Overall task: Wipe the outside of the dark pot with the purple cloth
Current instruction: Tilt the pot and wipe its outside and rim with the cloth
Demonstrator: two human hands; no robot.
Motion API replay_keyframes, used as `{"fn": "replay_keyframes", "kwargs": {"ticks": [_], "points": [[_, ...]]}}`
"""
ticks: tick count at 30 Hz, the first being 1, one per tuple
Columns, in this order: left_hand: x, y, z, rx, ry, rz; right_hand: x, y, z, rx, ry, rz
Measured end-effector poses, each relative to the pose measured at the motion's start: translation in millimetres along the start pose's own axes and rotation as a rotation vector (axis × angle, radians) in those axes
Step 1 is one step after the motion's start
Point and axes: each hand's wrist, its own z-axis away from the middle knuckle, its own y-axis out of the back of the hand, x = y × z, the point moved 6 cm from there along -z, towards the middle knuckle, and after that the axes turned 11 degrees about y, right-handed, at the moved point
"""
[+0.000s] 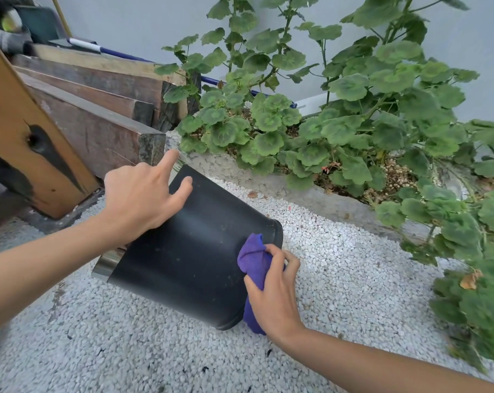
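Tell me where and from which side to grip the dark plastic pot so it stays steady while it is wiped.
Grip the dark plastic pot at its narrow base end, coming from above on the left, where the left hand now rests. The pot lies tilted on its side on the white gravel, rim toward the right hand, which presses the bunched purple cloth there, so the base is probably the free end.

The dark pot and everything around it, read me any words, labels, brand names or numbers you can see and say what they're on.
None can be read.
The dark pot shows only a plain wall with faint specks, no label.
The purple cloth is plain.
The wooden planks carry no print.
The objects at the top left corner are too blurred to tell.
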Motion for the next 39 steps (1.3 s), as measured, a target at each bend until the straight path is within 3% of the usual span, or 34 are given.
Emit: {"fn": "replay_keyframes", "kwargs": {"ticks": [6, 12, 16, 22, 29, 32, 37, 39], "points": [[1, -20, 2, 0.034, 0.037, 0.07, -4, -8, 0, -0.123, 0.096, 0.121], [9, -35, 12, 0.043, -0.025, 0.059, -1, -4, -22, -0.087, 0.157, 0.263], [20, -34, 15, -0.007, -0.098, 0.037, 9, 1, -40, -0.084, 0.212, 0.265], [39, -21, 29, -0.003, -0.157, 0.039, 16, 17, -79, -0.071, 0.119, 0.197], [40, -19, 33, -0.02, -0.174, 0.017, 19, 21, -123, -0.119, 0.236, 0.237], [35, -20, 32, -0.043, -0.16, -0.002, 12, 17, -129, -0.111, 0.349, 0.158], [30, -22, 33, -0.063, -0.133, -0.004, -17, 10, -122, -0.187, 0.762, 0.225], [33, -21, 33, -0.066, -0.135, -0.013, -16, 8, -123, -0.222, 0.791, 0.274]]}}
